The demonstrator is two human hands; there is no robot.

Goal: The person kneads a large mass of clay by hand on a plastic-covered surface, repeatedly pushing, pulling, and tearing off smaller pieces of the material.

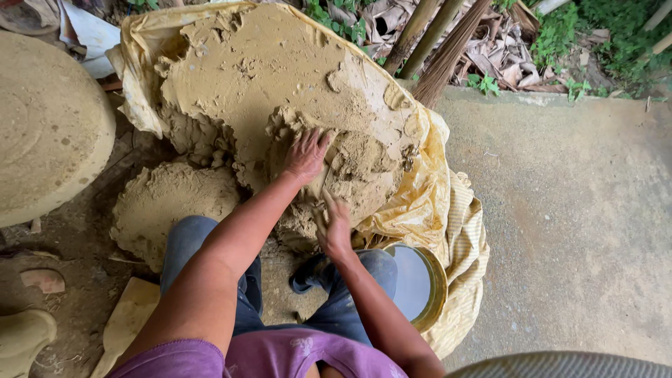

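The clay mound [280, 91] sits in front of your knees, a broad, tan, damp-looking heap with a smeared, smooth upper face and a torn, crumbly front where lumps have been pulled away; it rests on a crinkled yellow plastic sheet [420, 189] that wraps round its back and right side. Your left hand [306, 154] lies flat on the rough front face, fingers spread apart and pressed into the clay; your right hand [334, 225] is lower, just beside it, fingers curled together against the crumbly lower edge, though you cannot tell whether they pinch a lump. Both hands are coated in clay dust.

To the left of the mound, 1 flatter clay slab [171, 206] lies on the dirt ground, ragged at its rim; further left stands a large round clay-coated disc [49, 126], smooth with faint rings. By your right knee sits a round metal bowl [420, 283] with a yellowed rim, on striped cloth [462, 273]; beyond it spreads grainy concrete floor [581, 210], with bamboo poles [423, 31] and dry leaves behind.
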